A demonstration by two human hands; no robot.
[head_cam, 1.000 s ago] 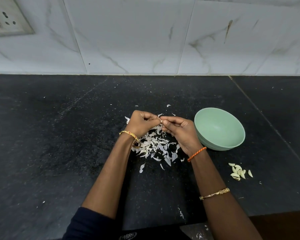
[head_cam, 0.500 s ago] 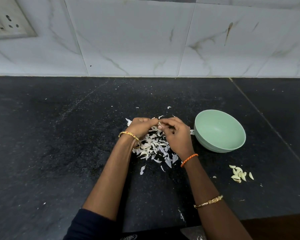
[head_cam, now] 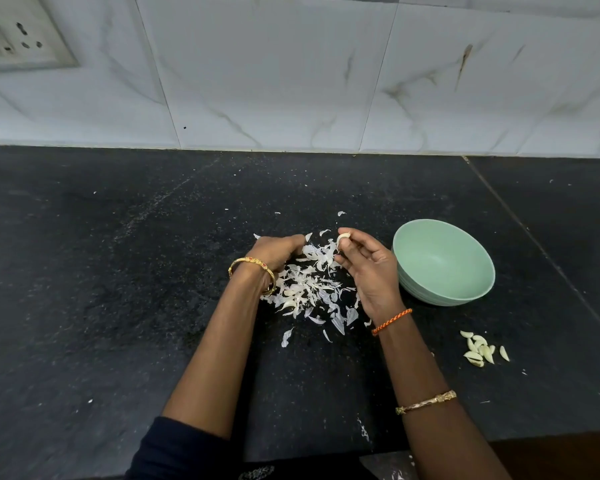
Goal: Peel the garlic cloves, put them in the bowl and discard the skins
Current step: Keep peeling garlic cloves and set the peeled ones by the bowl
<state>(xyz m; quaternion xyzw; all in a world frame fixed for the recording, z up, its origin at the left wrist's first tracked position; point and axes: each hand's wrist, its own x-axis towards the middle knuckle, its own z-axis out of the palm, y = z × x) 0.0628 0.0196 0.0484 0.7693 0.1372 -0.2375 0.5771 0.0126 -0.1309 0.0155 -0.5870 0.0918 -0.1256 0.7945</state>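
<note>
Pale garlic clove (head_cam: 343, 238) pinched by right hand (head_cam: 371, 271) | left hand (head_cam: 278, 251) curled on skins (head_cam: 309, 289)

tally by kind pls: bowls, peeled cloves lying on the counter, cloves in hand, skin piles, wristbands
Bowl: 1, green, nothing visible inside
Peeled cloves on the counter: about 8, in one group right of the right arm
Clove held in the right hand: 1
Skin pile: 1, plus scattered flakes
Wristbands: 3
Total: about 14
</note>
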